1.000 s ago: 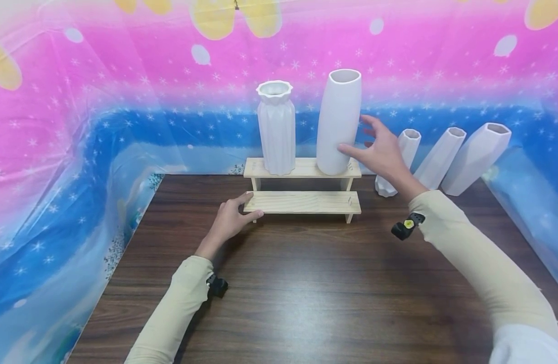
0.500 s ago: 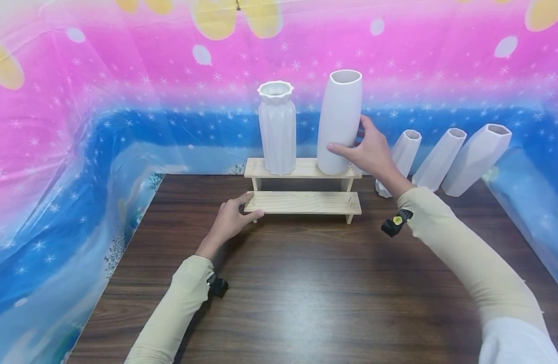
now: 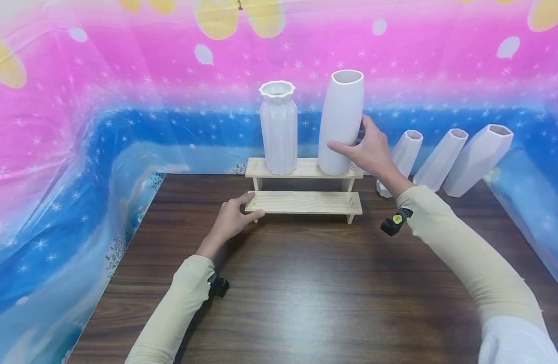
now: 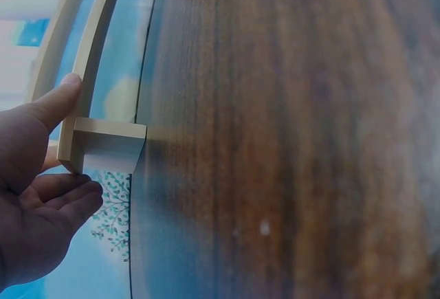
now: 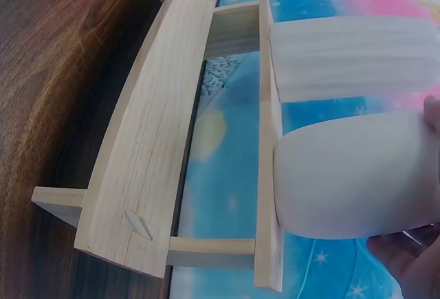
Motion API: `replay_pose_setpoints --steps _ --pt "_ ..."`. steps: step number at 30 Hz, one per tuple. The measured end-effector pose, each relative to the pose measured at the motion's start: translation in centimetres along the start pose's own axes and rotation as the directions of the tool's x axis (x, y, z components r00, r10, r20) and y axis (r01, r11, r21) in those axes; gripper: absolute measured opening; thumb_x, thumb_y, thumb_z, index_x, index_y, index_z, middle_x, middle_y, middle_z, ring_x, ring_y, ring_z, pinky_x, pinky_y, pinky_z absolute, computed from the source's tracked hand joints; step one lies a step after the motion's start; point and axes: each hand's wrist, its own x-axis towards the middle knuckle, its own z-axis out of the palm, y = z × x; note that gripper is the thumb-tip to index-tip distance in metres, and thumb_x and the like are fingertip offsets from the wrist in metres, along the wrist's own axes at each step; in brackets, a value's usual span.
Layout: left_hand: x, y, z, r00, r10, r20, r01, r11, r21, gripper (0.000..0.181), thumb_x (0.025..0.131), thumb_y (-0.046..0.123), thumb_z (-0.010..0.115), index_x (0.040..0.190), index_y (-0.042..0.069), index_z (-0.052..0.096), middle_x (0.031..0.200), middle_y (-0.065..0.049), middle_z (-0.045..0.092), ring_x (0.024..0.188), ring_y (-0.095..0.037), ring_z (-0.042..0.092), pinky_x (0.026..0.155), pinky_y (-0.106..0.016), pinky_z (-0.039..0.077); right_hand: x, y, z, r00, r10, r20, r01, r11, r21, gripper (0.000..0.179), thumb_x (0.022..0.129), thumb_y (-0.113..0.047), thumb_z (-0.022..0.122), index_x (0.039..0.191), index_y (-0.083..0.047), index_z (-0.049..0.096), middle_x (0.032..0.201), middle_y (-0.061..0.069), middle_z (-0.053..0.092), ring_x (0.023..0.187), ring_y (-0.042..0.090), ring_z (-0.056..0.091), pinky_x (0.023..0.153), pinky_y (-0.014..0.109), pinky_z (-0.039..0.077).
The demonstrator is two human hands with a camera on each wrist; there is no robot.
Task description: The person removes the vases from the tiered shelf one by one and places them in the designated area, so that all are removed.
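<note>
Dark wood-grain table point(image 3: 279, 283): right hand point(image 3: 371, 151) grasps tapered white ceramic vase point(image 3: 341, 119), upright at right on top shelf point(image 3: 308, 167) of pale two-tier wooden stand point(image 3: 301, 197); left hand point(image 3: 231, 218) grips lower shelf's point(image 3: 313, 203) left end. Risk, judged: tugging there could topple the fluted white vase point(image 3: 279, 134) at left. Head view alone shows three angular white vases point(image 3: 443, 161), far right.

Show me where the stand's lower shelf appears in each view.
Head: lower shelf, near centre, running side to side.
Left wrist: upper left, its end gripped.
Right wrist: left of centre, slanting up to the top.
Shared landmark: left hand, at one shelf end, barely visible in right wrist.
</note>
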Motion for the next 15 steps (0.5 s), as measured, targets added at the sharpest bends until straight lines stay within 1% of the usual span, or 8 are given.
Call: replay_pose_setpoints --steps 3,4,5,9,15 --pt "0.04 0.07 0.01 1.0 -0.004 -0.002 0.004 1.0 0.003 0.073 0.092 0.041 0.077 0.152 0.008 0.05 0.157 -0.017 0.044 0.067 -0.024 0.048 0.075 -0.039 0.043 0.03 -0.09 -0.07 1.0 0.005 0.004 -0.005 1.0 -0.003 0.108 0.074 -0.07 0.08 0.156 -0.015 0.036 0.145 0.01 0.055 0.128 0.029 0.057 0.1 0.051 0.049" --pt "0.06 0.1 0.02 1.0 -0.004 -0.002 0.004 1.0 0.007 0.073 0.093 0.041 0.077 0.152 0.008 0.05 0.157 -0.017 0.044 0.064 -0.021 0.045 0.072 -0.038 0.043 0.03 -0.12 -0.1 1.0 0.008 0.006 -0.008 1.0 -0.005 0.108 0.074 -0.07 0.08 0.156 -0.015 0.036 0.146 0.01 0.054 0.128 0.03 0.057 0.1 0.051 0.049" --pt "0.08 0.12 0.04 1.0 -0.007 0.0 0.007 1.0 0.004 0.073 0.093 0.041 0.077 0.152 0.009 0.05 0.157 -0.017 0.044 0.058 -0.02 0.039 0.069 -0.038 0.042 0.02 -0.16 -0.12 1.0 0.011 0.008 -0.011 1.0 -0.006 0.108 0.073 -0.07 0.08 0.156 -0.015 0.036 0.146 0.01 0.054 0.128 0.03 0.057 0.1 0.051 0.049" --pt "0.16 0.07 0.1 1.0 -0.008 0.002 0.008 1.0 0.005 0.073 0.093 0.041 0.076 0.152 0.008 0.05 0.158 -0.017 0.044 0.051 -0.015 0.029 0.06 -0.036 0.039 -0.01 -0.33 -0.21 1.0 0.018 0.008 -0.018 1.0 -0.018 0.109 0.073 -0.069 0.081 0.156 -0.014 0.035 0.146 0.011 0.054 0.128 0.03 0.057 0.1 0.052 0.049" --pt "0.13 -0.05 0.11 1.0 -0.01 0.001 0.01 1.0 -0.003 0.073 0.092 0.042 0.076 0.152 0.009 0.05 0.158 -0.016 0.044 0.049 -0.013 0.025 0.06 -0.035 0.038 -0.02 -0.74 -0.31 1.0 0.025 0.0 -0.025 0.999 -0.031 0.111 0.072 -0.069 0.082 0.156 -0.013 0.035 0.146 0.012 0.054 0.127 0.031 0.057 0.1 0.052 0.049"
